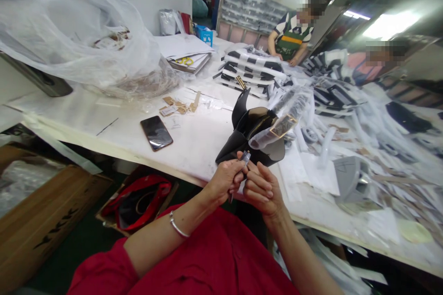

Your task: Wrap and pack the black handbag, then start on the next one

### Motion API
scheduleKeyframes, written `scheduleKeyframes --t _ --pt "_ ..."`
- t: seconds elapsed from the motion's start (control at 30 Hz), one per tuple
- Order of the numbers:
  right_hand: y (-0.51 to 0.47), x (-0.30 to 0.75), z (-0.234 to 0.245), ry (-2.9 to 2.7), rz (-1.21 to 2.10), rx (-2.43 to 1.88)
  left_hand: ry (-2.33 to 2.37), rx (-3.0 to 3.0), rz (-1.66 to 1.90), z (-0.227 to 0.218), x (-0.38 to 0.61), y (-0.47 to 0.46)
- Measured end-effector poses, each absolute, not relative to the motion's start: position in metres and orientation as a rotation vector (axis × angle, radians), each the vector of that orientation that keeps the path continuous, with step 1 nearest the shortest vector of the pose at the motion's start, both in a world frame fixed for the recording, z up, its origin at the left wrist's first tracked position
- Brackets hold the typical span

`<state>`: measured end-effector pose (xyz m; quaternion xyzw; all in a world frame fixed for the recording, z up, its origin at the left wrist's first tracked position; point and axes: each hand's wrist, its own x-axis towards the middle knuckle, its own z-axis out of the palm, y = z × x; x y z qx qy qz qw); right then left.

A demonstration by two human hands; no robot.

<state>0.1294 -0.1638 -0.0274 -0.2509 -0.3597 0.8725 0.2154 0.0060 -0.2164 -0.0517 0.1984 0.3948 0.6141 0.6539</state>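
Pinching a clear-wrapped piece [246,156] in front of the black bag [238,142], the left hand [227,176] adjoins the right hand [262,189], whose grip is unclear.

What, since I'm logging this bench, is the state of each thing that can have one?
Left grip: pinching a small clear-wrapped piece
Right grip: fingers curled; whether it holds anything is unclear
Black bag: on the table, open
Phone: lying flat, screen dark
Cardboard box: open, plastic inside
Black-and-white goods: stacked
Ceiling lights: lit
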Motion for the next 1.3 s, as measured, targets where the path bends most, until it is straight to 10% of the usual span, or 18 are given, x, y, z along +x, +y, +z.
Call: scheduleKeyframes --t 0.53,1.3 --pt "-0.159 0.143 -0.016 -1.467 1.670 -1.253 1.763 1.464 1.398 -0.070 -0.013 -0.219" --pt "-0.155 0.121 -0.008 -1.761 1.507 -1.309 1.154 0.942 1.381 -0.064 -0.013 -0.220"
